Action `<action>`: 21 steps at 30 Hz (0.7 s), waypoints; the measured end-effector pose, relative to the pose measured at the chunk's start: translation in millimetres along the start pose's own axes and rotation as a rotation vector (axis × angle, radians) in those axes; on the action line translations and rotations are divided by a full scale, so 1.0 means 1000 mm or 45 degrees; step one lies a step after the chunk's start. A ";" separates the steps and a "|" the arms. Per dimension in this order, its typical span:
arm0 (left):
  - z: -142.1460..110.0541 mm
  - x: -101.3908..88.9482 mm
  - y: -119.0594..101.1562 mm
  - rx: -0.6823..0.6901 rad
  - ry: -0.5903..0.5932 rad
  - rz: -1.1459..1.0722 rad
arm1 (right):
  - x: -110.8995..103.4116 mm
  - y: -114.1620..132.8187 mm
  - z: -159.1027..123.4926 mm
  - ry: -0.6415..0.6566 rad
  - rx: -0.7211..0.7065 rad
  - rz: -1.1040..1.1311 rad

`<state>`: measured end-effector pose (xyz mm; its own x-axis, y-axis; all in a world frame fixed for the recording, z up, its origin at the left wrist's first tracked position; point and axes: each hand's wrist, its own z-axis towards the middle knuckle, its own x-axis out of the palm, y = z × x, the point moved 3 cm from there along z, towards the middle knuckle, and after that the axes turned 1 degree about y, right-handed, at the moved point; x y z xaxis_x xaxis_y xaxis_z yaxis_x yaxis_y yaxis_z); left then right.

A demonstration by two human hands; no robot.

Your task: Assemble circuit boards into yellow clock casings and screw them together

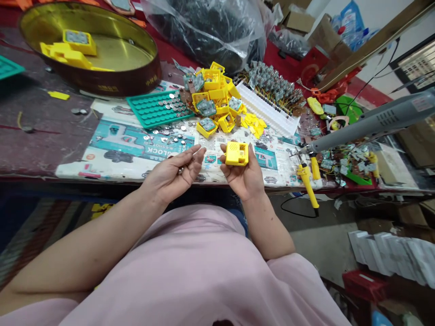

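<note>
My right hand (245,179) grips a square yellow plastic case (232,156) between thumb and fingers, above the desk (71,151)'s near edge. My left hand (175,174) is loosely curled beside it, its hold unclear. Beyond lies a ridged teal plastic tray (146,107) holding silvery discs.

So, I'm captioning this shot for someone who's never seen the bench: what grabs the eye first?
Probably the bright heap of yellow casings at the middle of the bench, echoed by the yellow casing in the right hand. Next, the big round tin at upper left, with more yellow pieces inside.
</note>
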<state>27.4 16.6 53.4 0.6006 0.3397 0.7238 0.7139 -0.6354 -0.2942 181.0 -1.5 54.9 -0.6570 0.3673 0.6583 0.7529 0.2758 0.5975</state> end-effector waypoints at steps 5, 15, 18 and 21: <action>0.004 0.000 -0.003 -0.101 0.085 0.112 | -0.007 0.003 0.003 0.041 -0.011 -0.026; 0.029 0.013 -0.039 0.288 0.153 1.470 | -0.024 0.012 0.000 0.271 -0.288 -0.529; 0.033 0.022 -0.052 0.616 0.133 1.747 | -0.019 0.009 -0.010 0.406 -0.751 -1.285; 0.035 0.024 -0.056 0.724 0.136 1.629 | -0.011 -0.008 -0.011 0.521 -1.098 -1.986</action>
<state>14.8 84.6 65.5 0.9255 -0.3230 -0.1980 -0.2376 -0.0878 -0.9674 181.4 -17.2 48.1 -0.7256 0.0009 -0.6881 -0.6258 -0.4166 0.6594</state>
